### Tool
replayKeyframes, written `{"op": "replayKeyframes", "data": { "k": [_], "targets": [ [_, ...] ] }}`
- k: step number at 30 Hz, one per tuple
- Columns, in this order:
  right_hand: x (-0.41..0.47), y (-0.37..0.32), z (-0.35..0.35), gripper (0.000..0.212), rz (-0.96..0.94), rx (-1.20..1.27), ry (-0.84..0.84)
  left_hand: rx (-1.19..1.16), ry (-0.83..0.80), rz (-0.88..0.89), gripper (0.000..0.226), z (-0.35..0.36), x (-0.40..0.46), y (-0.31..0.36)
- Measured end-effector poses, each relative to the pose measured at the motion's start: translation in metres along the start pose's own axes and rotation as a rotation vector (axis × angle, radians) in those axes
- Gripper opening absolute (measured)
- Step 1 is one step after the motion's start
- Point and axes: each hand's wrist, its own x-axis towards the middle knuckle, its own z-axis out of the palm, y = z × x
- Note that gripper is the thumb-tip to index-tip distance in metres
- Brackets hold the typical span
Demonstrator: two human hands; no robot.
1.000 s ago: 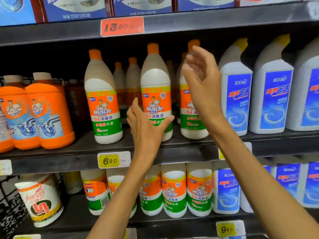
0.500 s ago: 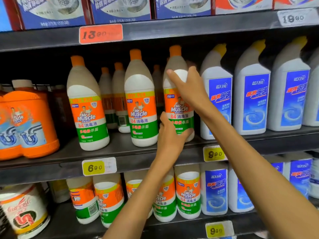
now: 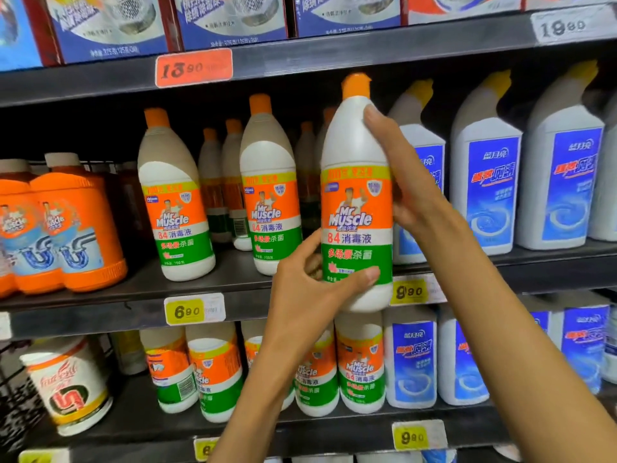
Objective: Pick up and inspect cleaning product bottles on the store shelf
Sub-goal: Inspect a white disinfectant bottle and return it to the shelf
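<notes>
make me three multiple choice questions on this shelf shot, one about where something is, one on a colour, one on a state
1. Where is the yellow 6.90 price tag?
A. on the edge of the shelf under the front Mr Muscle bottles
B. on the top shelf edge
C. stuck on a blue-label bottle

2. What colour is the cap of the held Mr Muscle bottle?
A. yellow
B. orange
C. blue

3. How is the held bottle carried?
A. standing on the shelf, untouched
B. gripped by one hand only
C. lifted in front of the shelf, gripped by both hands

Answers:
1 A, the tag sits on the shelf edge below those bottles.
2 B, the cap on top is orange.
3 C, the left hand grips its base and the right hand wraps its upper side, its base over the shelf edge.
</notes>
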Motion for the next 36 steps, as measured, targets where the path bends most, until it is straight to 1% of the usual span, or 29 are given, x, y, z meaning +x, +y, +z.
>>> {"op": "replayKeyframes", "data": {
  "k": [1, 2, 5, 6, 8, 9, 10, 12, 13, 15, 17, 19, 20, 21, 22, 24, 25, 26, 27, 28, 29, 30, 32, 33, 35, 36],
  "targets": [
    [-0.005, -0.001, -0.003, 0.04, 0.066, 0.065, -0.041, -0.049, -0.036, -0.009, 0.044, 0.0, -0.006, -0.001],
    [-0.01, -0.002, -0.004, 0.041, 0.095, 0.057, -0.065, -0.101, -0.075, -0.026, 0.045, 0.0, -0.012, -0.002],
    [-0.024, 0.0, -0.005, 0.035, 0.029, -0.069, -0.038, -0.269, -0.161, -0.136, 0.058, 0.003, -0.024, -0.008],
    [-0.029, 0.001, -0.005, 0.032, 0.0, -0.079, -0.014, -0.319, -0.178, -0.176, 0.062, 0.005, -0.027, -0.011],
    [-0.039, 0.0, -0.005, 0.032, -0.014, -0.039, 0.045, -0.395, -0.201, -0.225, 0.062, 0.011, -0.035, -0.016],
    [-0.044, 0.001, -0.006, 0.034, -0.003, -0.006, 0.077, -0.398, -0.197, -0.224, 0.061, 0.013, -0.038, -0.017],
    [-0.048, 0.003, -0.007, 0.036, 0.011, 0.017, 0.1, -0.384, -0.18, -0.218, 0.065, 0.016, -0.041, -0.018],
    [-0.058, 0.006, -0.009, 0.037, 0.038, 0.041, 0.114, -0.357, -0.143, -0.22, 0.08, 0.021, -0.046, -0.016],
    [-0.064, 0.007, -0.008, 0.037, 0.054, 0.045, 0.106, -0.341, -0.12, -0.223, 0.082, 0.024, -0.05, -0.014],
    [-0.074, 0.009, -0.009, 0.039, 0.103, 0.031, 0.076, -0.328, -0.067, -0.237, 0.071, 0.028, -0.059, -0.013],
    [-0.081, 0.008, -0.01, 0.035, 0.177, 0.088, 0.035, -0.398, -0.033, -0.276, 0.058, 0.033, -0.072, -0.015],
    [-0.086, 0.005, -0.011, 0.031, 0.219, 0.189, -0.012, -0.495, -0.048, -0.285, 0.039, 0.035, -0.083, -0.012],
    [-0.088, 0.004, -0.012, 0.03, 0.222, 0.219, -0.022, -0.551, -0.066, -0.289, 0.034, 0.034, -0.088, -0.011],
    [-0.089, 0.004, -0.012, 0.03, 0.228, 0.244, -0.023, -0.621, -0.09, -0.308, 0.037, 0.032, -0.092, -0.008],
    [-0.092, 0.004, -0.012, 0.034, 0.247, 0.276, -0.026, -0.692, -0.115, -0.344, 0.052, 0.029, -0.097, -0.008],
    [-0.096, 0.008, -0.01, 0.053, 0.3, 0.374, -0.058, -0.806, -0.177, -0.449, 0.09, 0.023, -0.105, -0.008],
    [-0.098, 0.011, -0.007, 0.062, 0.319, 0.426, -0.083, -0.836, -0.221, -0.486, 0.097, 0.023, -0.109, -0.006],
    [-0.102, 0.015, -0.004, 0.065, 0.332, 0.475, -0.107, -0.857, -0.262, -0.498, 0.091, 0.023, -0.116, -0.006],
    [-0.105, 0.02, -0.002, 0.063, 0.341, 0.514, -0.118, -0.886, -0.288, -0.503, 0.077, 0.023, -0.122, -0.008],
    [-0.109, 0.025, 0.001, 0.06, 0.348, 0.546, -0.117, -0.895, -0.269, -0.533, 0.066, 0.023, -0.127, -0.012],
    [-0.113, 0.03, 0.002, 0.056, 0.35, 0.561, -0.098, -0.876, -0.232, -0.581, 0.064, 0.022, -0.131, -0.018],
    [-0.116, 0.034, 0.004, 0.051, 0.349, 0.562, -0.067, -0.88, -0.245, -0.607, 0.068, 0.019, -0.135, -0.024],
    [-0.124, 0.039, 0.007, 0.042, 0.345, 0.537, 0.013, -0.928, -0.383, -0.632, 0.077, 0.013, -0.143, -0.026],
    [-0.128, 0.04, 0.008, 0.039, 0.35, 0.515, 0.049, -0.882, -0.397, -0.642, 0.08, 0.007, -0.146, -0.028],
    [-0.135, 0.041, 0.007, 0.03, 0.33, 0.398, 0.116, -0.772, -0.332, -0.616, 0.077, -0.004, -0.149, -0.036],
    [-0.138, 0.042, 0.005, 0.024, 0.313, 0.309, 0.142, -0.732, -0.29, -0.602, 0.071, -0.008, -0.149, -0.039]
  ]
}}
